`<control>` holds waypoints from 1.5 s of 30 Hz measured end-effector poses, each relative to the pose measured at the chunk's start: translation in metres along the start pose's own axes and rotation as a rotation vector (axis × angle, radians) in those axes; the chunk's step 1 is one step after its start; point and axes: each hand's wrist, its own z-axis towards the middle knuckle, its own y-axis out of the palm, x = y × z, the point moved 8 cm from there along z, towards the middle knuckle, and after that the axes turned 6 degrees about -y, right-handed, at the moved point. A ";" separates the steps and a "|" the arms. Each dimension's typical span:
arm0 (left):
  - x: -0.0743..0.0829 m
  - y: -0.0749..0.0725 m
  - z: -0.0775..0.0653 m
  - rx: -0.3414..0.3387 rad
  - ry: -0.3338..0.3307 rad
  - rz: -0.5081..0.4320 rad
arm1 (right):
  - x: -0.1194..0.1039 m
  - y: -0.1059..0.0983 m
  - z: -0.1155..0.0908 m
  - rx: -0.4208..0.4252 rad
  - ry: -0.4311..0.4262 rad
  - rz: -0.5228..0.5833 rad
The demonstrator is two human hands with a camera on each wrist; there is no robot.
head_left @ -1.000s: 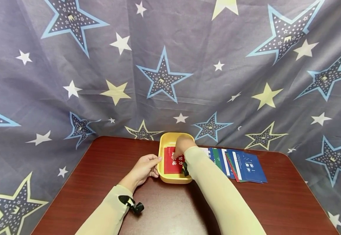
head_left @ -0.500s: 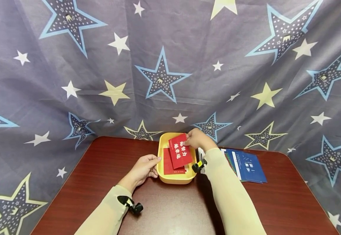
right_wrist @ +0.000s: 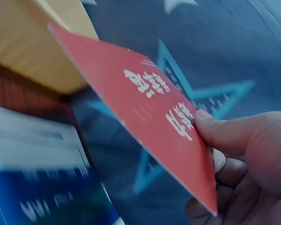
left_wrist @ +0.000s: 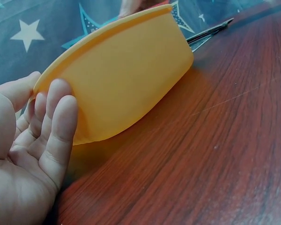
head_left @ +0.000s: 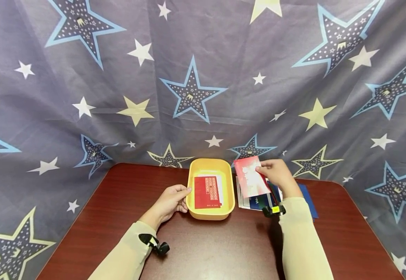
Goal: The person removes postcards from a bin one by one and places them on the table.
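Note:
My right hand (head_left: 277,175) pinches a red card (right_wrist: 145,108) with white characters by its edge, between thumb and fingers. In the head view the card is held over a spread of cards, right of a yellow plastic tray (head_left: 229,210). Glare whitens its face there. My left hand (head_left: 169,202) holds the tray's left side. In the left wrist view its thumb lies at the rim and the fingers against the outer wall (left_wrist: 126,75). Inside the tray lies another red card (head_left: 203,194) with rows of small boxes, partly over something white.
Several blue and white cards (head_left: 255,203) lie overlapping right of the tray, partly hidden by the held card and right arm. The brown wooden table (head_left: 206,249) ends at a star-patterned curtain (head_left: 175,128) behind. Each wrist carries a small black camera (head_left: 160,247).
My right hand has lifted the red card out of the tray and carried it right, over the spread cards. Another red card now shows fully in the tray. The left hand has stayed put.

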 end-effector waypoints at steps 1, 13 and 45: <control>-0.001 0.000 0.000 0.001 -0.002 -0.002 | 0.007 -0.006 -0.005 0.013 0.012 -0.011; -0.004 -0.004 -0.001 0.016 0.009 -0.031 | 0.064 -0.070 -0.039 0.108 0.174 -0.044; 0.000 0.000 0.000 -0.005 0.011 -0.009 | 0.102 -0.064 -0.057 0.170 0.265 -0.178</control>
